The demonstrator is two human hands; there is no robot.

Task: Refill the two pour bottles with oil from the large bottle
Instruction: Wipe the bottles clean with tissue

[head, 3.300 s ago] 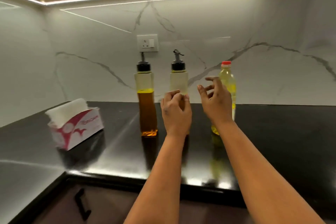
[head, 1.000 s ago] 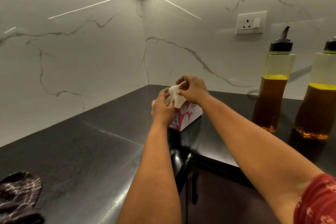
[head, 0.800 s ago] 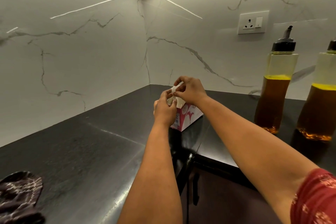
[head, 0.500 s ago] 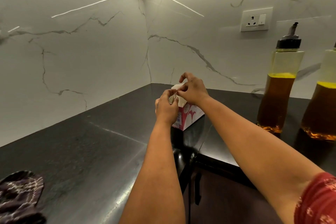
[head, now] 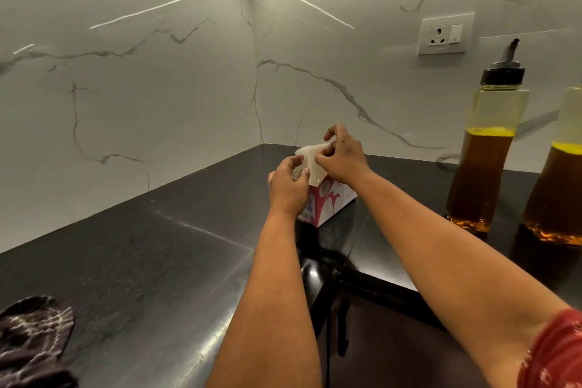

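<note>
Two pour bottles stand at the right on the black counter, both over half full of amber oil. The nearer-left pour bottle (head: pixel 485 148) has a black spout cap; the second pour bottle (head: pixel 559 186) is cut off by the frame edge. The large bottle is out of view. Both hands are at the red and white tissue box (head: pixel 327 201) in the corner. My right hand (head: pixel 341 156) pinches a white tissue (head: pixel 310 156) sticking out of the box top. My left hand (head: pixel 288 187) holds the box's near end, fingers curled on its top edge.
The black counter (head: pixel 141 261) runs in an L along white marble walls. A dark patterned cloth (head: pixel 31 340) lies at the bottom left. A wall socket (head: pixel 445 35) sits above the bottles. A cabinet handle (head: pixel 341 327) shows below the counter's inner corner.
Since 3.3 s ago the view swung left from the bottles to the tissue box. Over the last second both hands stayed at the box while my right hand lifted the tissue slightly.
</note>
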